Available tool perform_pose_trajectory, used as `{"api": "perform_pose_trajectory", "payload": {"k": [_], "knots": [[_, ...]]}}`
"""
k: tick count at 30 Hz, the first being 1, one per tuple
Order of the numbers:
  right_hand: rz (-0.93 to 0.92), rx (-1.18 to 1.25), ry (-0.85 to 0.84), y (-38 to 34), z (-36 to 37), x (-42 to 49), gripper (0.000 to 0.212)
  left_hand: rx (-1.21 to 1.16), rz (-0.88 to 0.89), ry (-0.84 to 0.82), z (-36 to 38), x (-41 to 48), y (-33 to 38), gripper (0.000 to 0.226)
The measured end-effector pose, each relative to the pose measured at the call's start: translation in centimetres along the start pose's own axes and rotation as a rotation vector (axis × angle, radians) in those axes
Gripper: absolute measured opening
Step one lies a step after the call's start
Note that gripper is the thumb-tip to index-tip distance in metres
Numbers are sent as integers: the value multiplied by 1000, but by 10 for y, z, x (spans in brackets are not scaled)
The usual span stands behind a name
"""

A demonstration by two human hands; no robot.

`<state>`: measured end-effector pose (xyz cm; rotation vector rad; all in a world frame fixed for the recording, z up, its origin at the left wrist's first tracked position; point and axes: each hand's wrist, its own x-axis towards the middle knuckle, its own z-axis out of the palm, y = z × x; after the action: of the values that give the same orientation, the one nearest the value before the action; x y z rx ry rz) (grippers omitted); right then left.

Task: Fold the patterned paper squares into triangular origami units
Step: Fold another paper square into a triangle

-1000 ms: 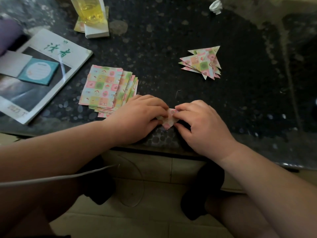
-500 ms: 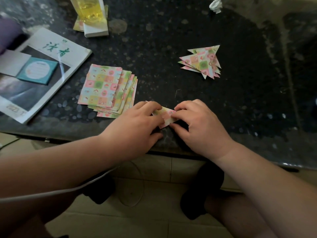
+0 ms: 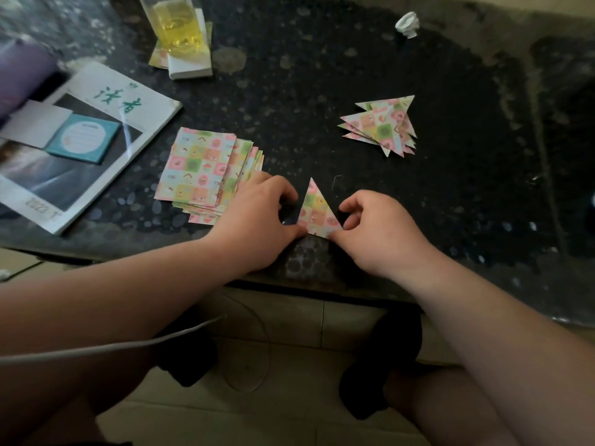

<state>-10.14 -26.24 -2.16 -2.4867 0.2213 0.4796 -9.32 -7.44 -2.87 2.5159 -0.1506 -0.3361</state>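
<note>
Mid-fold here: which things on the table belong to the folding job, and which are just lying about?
Job: triangle, held by left hand and right hand; square stack; finished triangles.
Lying about: magazine; blue notepad; glass; white box; white wad.

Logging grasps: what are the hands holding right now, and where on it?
The folded paper triangle: left hand at its lower left corner, right hand at its lower right corner.
</note>
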Motion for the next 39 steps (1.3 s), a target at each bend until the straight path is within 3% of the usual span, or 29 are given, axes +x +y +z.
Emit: {"api": "perform_pose_trajectory", "payload": {"k": [2,8,11,15,20,22,27,32,36,39], "knots": [[53,-6,-25,-5,-2,4,34,-21,-22,-26,-1,2,2,54],[96,-92,-109,-15,-5,6,7,-40,-66,-67,-2,4,11,57],[111,-67,-106,-17,-7,6,12,-69,-113,-105,-3,7,15,45],[127,-76,-76,-16,-12,4,37,-85,-133,-118,-5,10,17,20],[122,58,-160,-16,-27,6,17,-196,-167,-119,-17,11,19,13],[134,194,-199,-13,-33,5,17,-333,-200,-95,-24,11,20,9],[137,677,-276,-16,-47,-4,12,-953,-247,-23,-41,5,32,19],[51,996,-221,-37,-57,-38,12,-1268,-242,17,-63,-12,51,24],[5,972,-258,-46,-66,-75,18,-1309,-156,184,-80,-35,60,25],[-28,914,-208,-52,-72,-98,23,-1400,-137,212,-91,-55,65,23]]}}
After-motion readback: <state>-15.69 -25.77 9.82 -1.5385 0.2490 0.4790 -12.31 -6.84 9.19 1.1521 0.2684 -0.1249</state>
